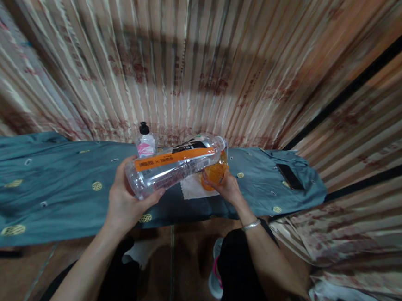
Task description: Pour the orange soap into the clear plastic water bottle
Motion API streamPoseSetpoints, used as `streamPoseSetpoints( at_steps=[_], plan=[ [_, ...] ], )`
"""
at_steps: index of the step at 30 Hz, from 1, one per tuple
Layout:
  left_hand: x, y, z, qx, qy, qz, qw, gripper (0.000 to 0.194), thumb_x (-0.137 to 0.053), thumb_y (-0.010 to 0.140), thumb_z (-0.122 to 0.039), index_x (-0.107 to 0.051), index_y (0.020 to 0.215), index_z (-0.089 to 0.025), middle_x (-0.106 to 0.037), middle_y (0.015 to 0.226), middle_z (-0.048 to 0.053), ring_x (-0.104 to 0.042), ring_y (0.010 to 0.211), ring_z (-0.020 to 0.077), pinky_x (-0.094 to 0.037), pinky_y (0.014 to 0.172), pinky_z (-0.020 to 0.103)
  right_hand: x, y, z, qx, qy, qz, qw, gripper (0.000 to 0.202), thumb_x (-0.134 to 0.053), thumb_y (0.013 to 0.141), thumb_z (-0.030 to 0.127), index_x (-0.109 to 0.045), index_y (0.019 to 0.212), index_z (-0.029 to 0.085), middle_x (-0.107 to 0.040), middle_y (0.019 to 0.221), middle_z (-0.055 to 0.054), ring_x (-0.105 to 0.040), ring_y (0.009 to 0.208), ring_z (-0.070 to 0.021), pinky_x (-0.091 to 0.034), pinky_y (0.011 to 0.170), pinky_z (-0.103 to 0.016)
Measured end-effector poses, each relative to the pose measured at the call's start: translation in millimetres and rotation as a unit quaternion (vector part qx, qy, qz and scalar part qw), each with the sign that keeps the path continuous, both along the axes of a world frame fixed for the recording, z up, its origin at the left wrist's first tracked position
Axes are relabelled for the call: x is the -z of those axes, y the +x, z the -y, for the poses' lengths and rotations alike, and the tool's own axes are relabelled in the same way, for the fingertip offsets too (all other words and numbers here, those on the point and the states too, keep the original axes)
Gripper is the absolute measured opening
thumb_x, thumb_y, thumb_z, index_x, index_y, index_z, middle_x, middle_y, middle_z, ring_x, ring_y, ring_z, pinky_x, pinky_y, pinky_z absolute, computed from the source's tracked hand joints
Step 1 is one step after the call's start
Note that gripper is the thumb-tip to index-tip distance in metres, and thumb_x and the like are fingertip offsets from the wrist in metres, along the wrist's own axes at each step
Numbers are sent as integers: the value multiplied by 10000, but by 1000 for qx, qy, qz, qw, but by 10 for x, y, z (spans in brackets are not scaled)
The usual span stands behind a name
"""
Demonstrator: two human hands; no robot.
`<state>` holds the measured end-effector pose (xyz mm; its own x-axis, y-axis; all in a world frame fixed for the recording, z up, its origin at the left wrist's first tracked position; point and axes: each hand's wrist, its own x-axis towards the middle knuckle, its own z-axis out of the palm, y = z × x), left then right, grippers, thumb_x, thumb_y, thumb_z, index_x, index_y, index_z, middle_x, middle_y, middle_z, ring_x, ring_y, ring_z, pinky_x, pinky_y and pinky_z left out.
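A large clear plastic bottle (175,164) with an orange label band lies tilted in my left hand (127,200), whose fingers wrap round its base. Its open neck points right and sits over an orange container (215,174). My right hand (224,185) grips that orange container from the right side, near a white cloth or tissue (196,189) on the table. Behind the big bottle, a small clear bottle (147,141) with a black cap and pink label stands upright. The bottle's neck partly hides the container's top.
A narrow surface with a teal patterned cloth (63,176) runs across the view. On its right part lies a black phone (290,177). Pleated curtains (200,67) hang behind and to the right. Below are my legs and a shoe (217,272) on a brown floor.
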<state>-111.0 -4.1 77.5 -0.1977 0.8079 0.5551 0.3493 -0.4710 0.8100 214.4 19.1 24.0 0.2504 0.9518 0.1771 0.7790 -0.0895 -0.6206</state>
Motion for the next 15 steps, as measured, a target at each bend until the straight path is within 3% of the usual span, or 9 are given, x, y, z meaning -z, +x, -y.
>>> streamPoseSetpoints(
  at_steps=[8,15],
  plan=[
    [-78,33,44,7,-13,11,1000,853,-991,682,-577,-652,1398,-263,-864,1284,132,-885,1132,401,-772,1023,576,-19,-1,-5,-2,-3,-10,1000,755,-1050,815,324,-716,1488,244,-923,1302,-111,-917,1215,-372,-728,1026,-450],
    [-89,33,35,8,-31,6,999,875,-979,662,-581,-640,1403,-263,-862,1277,122,-885,1137,401,-769,1029,567,49,42,-16,-14,13,-16,1000,765,-1047,826,344,-719,1507,233,-926,1291,-132,-919,1187,-409,-753,1024,-557]
  ],
)
